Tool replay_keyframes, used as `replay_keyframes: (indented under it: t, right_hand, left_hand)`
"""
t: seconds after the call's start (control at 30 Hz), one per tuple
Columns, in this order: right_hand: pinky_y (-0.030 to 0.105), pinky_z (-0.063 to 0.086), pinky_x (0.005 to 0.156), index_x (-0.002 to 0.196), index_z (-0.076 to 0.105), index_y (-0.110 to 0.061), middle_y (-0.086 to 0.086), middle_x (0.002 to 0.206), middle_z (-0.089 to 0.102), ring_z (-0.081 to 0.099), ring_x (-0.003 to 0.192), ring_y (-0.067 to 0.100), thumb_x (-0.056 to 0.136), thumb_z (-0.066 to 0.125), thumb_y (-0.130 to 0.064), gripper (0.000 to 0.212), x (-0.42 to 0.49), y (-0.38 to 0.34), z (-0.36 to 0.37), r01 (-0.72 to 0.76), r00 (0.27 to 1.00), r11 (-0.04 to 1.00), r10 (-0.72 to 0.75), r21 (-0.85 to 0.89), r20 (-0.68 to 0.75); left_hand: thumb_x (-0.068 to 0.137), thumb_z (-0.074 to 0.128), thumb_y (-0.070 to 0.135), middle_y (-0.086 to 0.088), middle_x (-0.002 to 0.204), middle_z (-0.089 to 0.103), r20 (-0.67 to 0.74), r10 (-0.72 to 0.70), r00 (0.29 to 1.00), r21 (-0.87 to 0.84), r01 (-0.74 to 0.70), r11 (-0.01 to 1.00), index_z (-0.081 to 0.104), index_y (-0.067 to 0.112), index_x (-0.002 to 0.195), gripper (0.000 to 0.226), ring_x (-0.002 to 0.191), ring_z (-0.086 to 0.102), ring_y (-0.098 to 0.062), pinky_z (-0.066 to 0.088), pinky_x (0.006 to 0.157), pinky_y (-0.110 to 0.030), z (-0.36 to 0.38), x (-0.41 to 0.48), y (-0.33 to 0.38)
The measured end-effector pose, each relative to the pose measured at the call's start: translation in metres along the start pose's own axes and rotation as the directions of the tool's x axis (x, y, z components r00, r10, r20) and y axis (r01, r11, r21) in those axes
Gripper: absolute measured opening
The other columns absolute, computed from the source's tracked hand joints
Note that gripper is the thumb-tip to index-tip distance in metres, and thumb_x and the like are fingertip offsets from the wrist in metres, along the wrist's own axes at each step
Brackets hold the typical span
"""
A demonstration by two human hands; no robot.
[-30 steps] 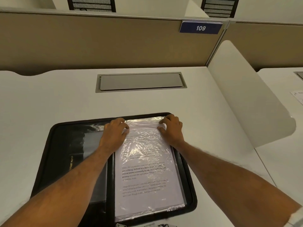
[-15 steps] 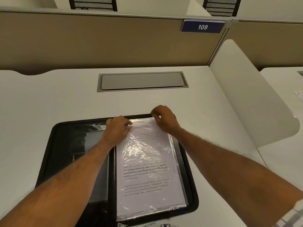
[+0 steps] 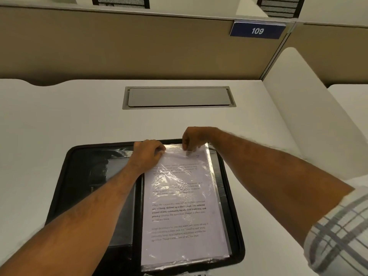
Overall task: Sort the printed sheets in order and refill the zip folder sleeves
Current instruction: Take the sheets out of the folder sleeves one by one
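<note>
The open black zip folder (image 3: 65, 188) lies low in the frame's centre, a printed sheet (image 3: 179, 216) in its clear sleeve (image 3: 214, 176). The left hand (image 3: 148, 154) presses curled fingers on the sleeve's top left corner; the right hand (image 3: 194, 139) pinches its top edge

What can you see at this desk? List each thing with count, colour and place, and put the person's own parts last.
folder: one, black, open flat at the desk's near edge
sleeve: clear, on the folder's right half; count unclear
sheet: white, printed, inside the sleeve; count unclear
desk: one, white
hatch: one, grey, set in the desk behind the folder
sign: one, blue, "109", on the beige partition
divider: one, white, right of the desk
left hand: on the sleeve's top left corner
right hand: pinching the sleeve's top edge
</note>
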State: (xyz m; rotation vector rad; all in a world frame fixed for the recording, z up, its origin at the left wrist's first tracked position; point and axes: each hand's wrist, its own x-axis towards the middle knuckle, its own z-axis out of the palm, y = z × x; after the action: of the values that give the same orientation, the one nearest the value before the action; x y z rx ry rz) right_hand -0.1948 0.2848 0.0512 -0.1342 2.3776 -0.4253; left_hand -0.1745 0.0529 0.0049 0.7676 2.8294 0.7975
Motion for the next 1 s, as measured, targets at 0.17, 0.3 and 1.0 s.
replay_keyframes:
  t: [0.17,0.3,1.0]
  right_hand:
    - [0.026,0.043,0.070,0.093,0.073,-0.006,0.000,0.076,0.062,0.052,0.070,0.012,0.077,0.084,-0.024,0.027,0.001,-0.005,0.004,-0.022,0.997,0.986,0.034,-0.166,0.071]
    - [0.030,0.044,0.078,0.108,0.072,-0.001,0.005,0.093,0.063,0.054,0.085,0.016,0.083,0.078,-0.024,0.035,-0.001,-0.009,0.000,-0.003,0.998,0.982,0.013,-0.191,0.054]
    - [0.020,0.050,0.075,0.095,0.072,-0.007,0.002,0.084,0.068,0.062,0.077,0.010,0.082,0.080,-0.013,0.016,-0.009,0.001,-0.091,0.380,0.715,0.766,0.113,0.519,-0.690]
  left_hand:
    - [0.092,0.064,0.028,0.016,0.097,0.069,-0.001,0.004,1.000,-0.003,-0.004,1.000,0.070,0.031,0.096,0.007,0.098,0.061,-0.008,0.025,0.090,-0.032,0.001,-0.001,0.000]
    - [0.091,0.066,0.027,0.013,0.101,0.067,-0.015,0.011,1.000,-0.019,-0.012,1.000,0.070,0.029,0.097,0.008,0.101,0.060,-0.010,0.032,0.097,-0.040,-0.001,-0.004,0.000]
    - [0.092,0.069,0.022,-0.009,0.124,0.060,0.086,-0.570,0.817,-0.704,0.455,0.546,0.041,0.010,0.143,0.060,0.109,0.061,-0.023,0.051,0.093,-0.034,-0.029,0.028,-0.004]
